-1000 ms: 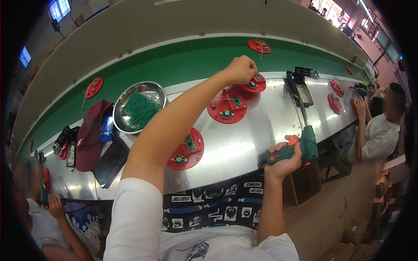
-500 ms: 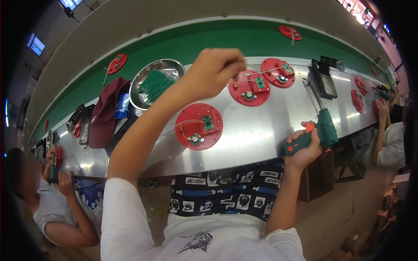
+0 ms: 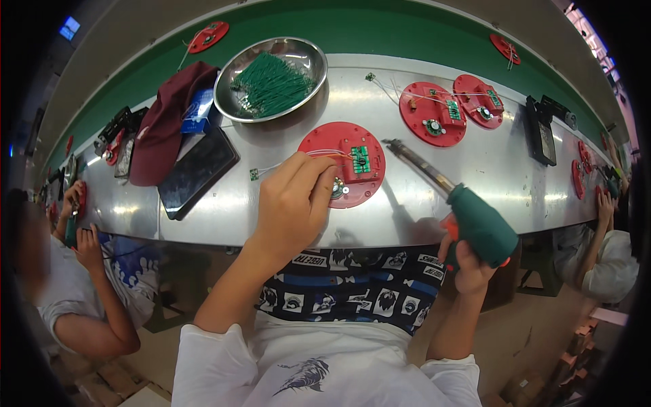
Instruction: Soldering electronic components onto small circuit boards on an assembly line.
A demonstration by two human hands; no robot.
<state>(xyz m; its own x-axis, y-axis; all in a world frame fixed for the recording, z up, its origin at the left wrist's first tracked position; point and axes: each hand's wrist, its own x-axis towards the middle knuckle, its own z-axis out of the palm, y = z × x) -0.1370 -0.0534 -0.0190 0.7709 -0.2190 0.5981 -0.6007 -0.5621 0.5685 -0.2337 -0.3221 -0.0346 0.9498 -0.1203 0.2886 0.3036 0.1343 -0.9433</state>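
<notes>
1. Pinching down at the near edge of a red disc, the left hand has its fingers closed narrow on the disc's small parts; what sits between the fingertips is too small to tell.
2. The right hand grips a green power screwdriver, its long bit angled toward the disc's right edge, tip just beside the disc and not touching it.
3. The disc lies mid-table on the metal bench, with its green circuit board and white wires in place.
4. Judging by that, placing looks done and fastening is left.
5. Two more red discs with boards wait far right; a steel bowl of green parts sits far left.
</notes>
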